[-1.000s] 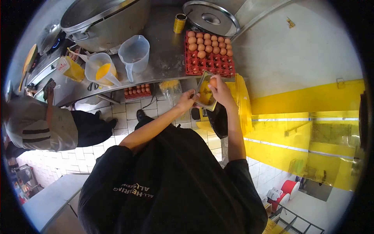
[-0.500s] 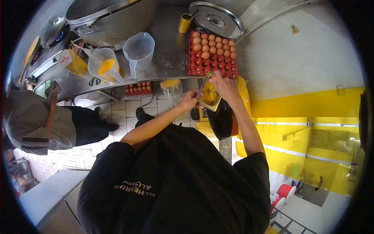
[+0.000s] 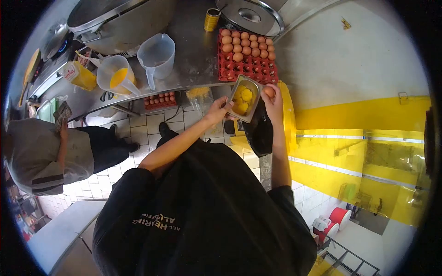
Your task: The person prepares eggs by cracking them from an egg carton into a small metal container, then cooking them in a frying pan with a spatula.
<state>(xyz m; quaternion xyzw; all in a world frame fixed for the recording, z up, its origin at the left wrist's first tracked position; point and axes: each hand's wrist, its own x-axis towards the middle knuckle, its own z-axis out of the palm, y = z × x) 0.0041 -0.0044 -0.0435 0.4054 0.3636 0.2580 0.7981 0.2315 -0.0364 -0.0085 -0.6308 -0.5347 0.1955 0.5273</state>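
Note:
My left hand (image 3: 218, 111) grips a small rectangular metal pan (image 3: 252, 114) by its left side, tilted toward me. Several yellow egg yolks (image 3: 244, 97) lie inside the pan. At the pan's right edge, my right hand (image 3: 275, 99) has its fingers closed around a brown egg (image 3: 269, 92). Just beyond the pan, a red egg tray (image 3: 225, 73) rests on the steel counter, with brown eggs (image 3: 246, 43) in its far rows and bare cups in the near rows.
On the steel counter (image 3: 191, 55) stand a clear jug (image 3: 156, 55), a jug with yellow liquid (image 3: 119, 77), an oil bottle (image 3: 84, 77), a yellow can (image 3: 211, 20), a large pot (image 3: 119, 30) and a round lid (image 3: 251, 16). Another person (image 3: 50, 147) stands at left.
My right hand with the egg has moved from over the pan to its right edge and lower. The pan now shows more of its inside. The person at left has shifted slightly.

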